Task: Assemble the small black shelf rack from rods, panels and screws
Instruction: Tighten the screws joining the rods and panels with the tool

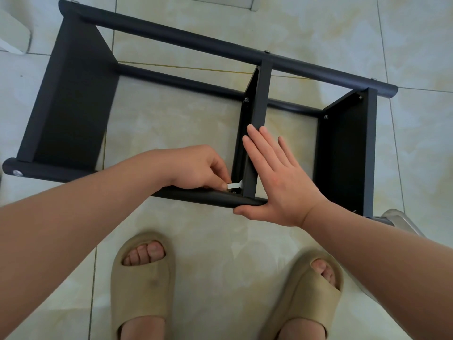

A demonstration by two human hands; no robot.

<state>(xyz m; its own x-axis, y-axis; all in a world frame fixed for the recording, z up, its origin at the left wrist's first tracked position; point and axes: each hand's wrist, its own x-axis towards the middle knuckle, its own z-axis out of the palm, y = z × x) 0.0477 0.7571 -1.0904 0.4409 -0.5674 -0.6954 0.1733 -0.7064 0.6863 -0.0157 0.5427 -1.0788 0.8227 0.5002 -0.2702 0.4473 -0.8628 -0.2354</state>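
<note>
On pale floor tiles (318, 33) the black rack (73, 94) lies nearly built, left grip (196, 168) pinching what looks like a small wrench (234, 185) at the middle panel (266, 94)'s near joint, right grip (282, 185) pressing flat-open.

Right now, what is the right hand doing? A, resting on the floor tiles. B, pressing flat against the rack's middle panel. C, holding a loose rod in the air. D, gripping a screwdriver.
B: the right hand lies with straight fingers flat against the middle panel, thumb by the near rod, while the left hand pinches a small silver tool at the joint.
</note>
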